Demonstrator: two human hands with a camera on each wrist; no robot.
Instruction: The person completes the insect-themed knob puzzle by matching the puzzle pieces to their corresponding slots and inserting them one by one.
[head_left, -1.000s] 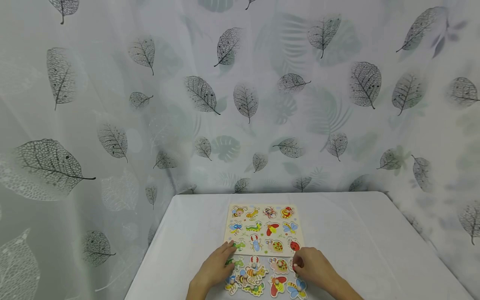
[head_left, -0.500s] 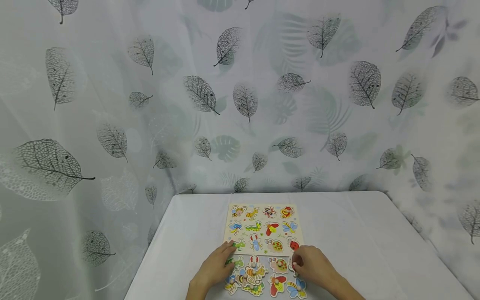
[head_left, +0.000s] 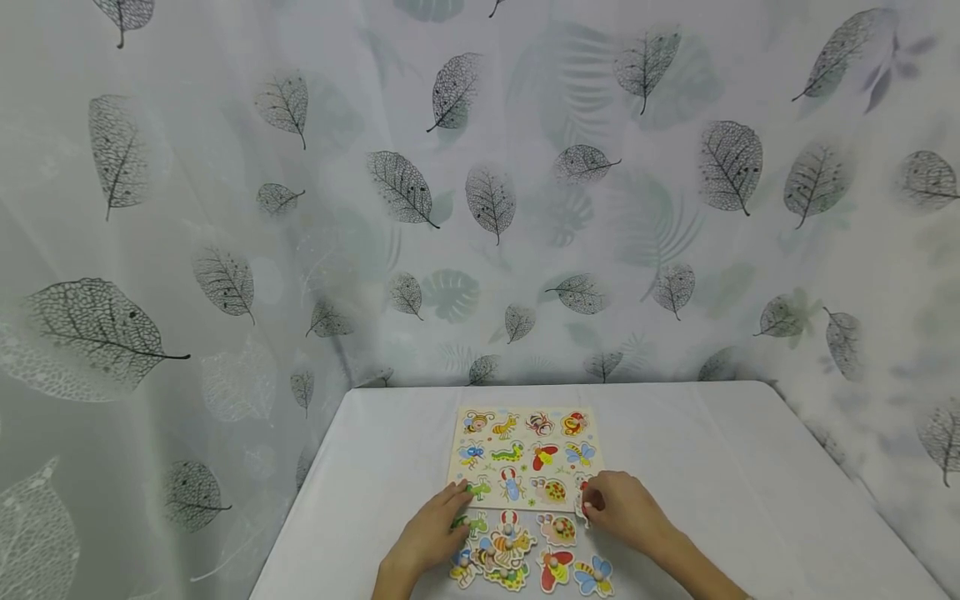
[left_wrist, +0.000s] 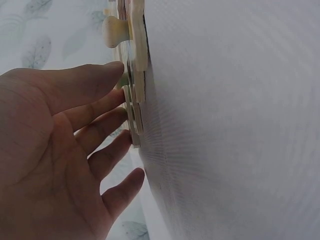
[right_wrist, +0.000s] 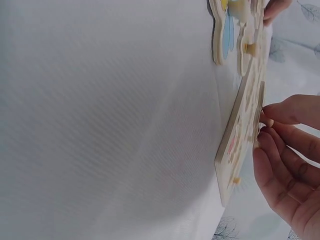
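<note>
Head view: on the counter [head_left: 712, 475], a heap [head_left: 512, 547], the snail piece [head_left: 559, 531] and two winged pieces [head_left: 555, 572] lie by the board [head_left: 527, 454]'s near edge. The left hand [head_left: 431, 533], fingers apart, reaches its near-left corner. The right hand [head_left: 628, 510]'s fingers pinch the red piece [head_left: 582, 504]'s knob [right_wrist: 267, 120] at the near-right corner.

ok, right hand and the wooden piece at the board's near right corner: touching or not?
Touching. The right wrist view shows it: the right hand pinches the knob of the wooden piece, seen edge-on.
</note>
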